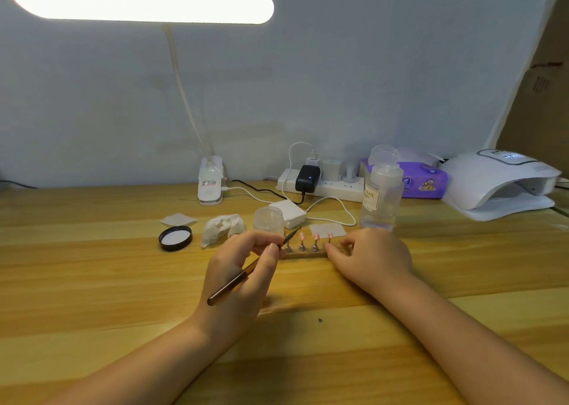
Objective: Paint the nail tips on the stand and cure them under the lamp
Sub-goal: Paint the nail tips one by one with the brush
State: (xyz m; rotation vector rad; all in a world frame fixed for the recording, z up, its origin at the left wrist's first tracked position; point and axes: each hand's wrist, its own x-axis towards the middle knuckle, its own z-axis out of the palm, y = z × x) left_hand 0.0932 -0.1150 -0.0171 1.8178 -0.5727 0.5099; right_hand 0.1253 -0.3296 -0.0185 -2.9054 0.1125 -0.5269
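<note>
A lit desk lamp (210, 180) stood clipped at the wooden table's (92, 281) back edge, near a white power strip (323, 186) and purple tissue pack (423, 179). Nearer lay a black lid (175, 237), crumpled tissue (222, 227) and clear labelled bottle (382, 189).

A single wide-angle view from head height looks forward and down across a wooden table (92, 281), near the hands, toward a pale wall (369, 81).
</note>
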